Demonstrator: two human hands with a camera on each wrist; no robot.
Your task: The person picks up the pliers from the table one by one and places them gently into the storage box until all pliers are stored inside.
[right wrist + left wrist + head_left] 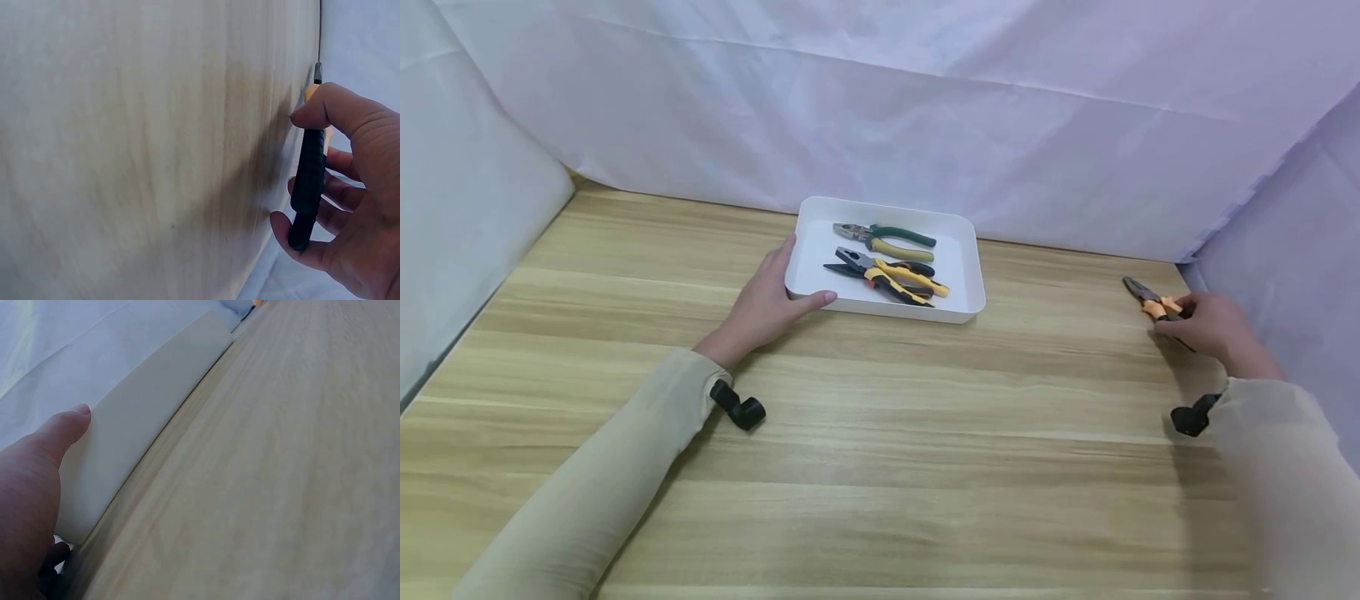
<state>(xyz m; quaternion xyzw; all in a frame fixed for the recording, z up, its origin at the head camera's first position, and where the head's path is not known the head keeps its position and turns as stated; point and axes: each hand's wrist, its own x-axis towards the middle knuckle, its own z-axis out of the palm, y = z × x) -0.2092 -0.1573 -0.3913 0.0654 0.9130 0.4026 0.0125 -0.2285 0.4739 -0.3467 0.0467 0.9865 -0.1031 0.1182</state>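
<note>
My left hand [760,298] lies around the near left corner of a white tray [966,250], fingers fairly straight along its left side and the thumb at the front rim. In the left wrist view the thumb touches the top of the tray's wall [137,406]. Inside the tray are green-and-yellow-handled pliers [904,242], yellow-and-black-handled pliers [891,277] and, partly hidden under those, long-nosed pliers [842,269]. Far to the right, my right hand [1213,329] holds orange-and-black-handled pliers [1152,303] by the handles, between thumb and fingers.
The wooden table [925,433] runs back to a white cloth [887,125] behind the tray. Another cloth wall [1292,225] rises close beside my right hand, and one [467,183] stands at the left. A black wrist camera [741,406] sits at my left cuff.
</note>
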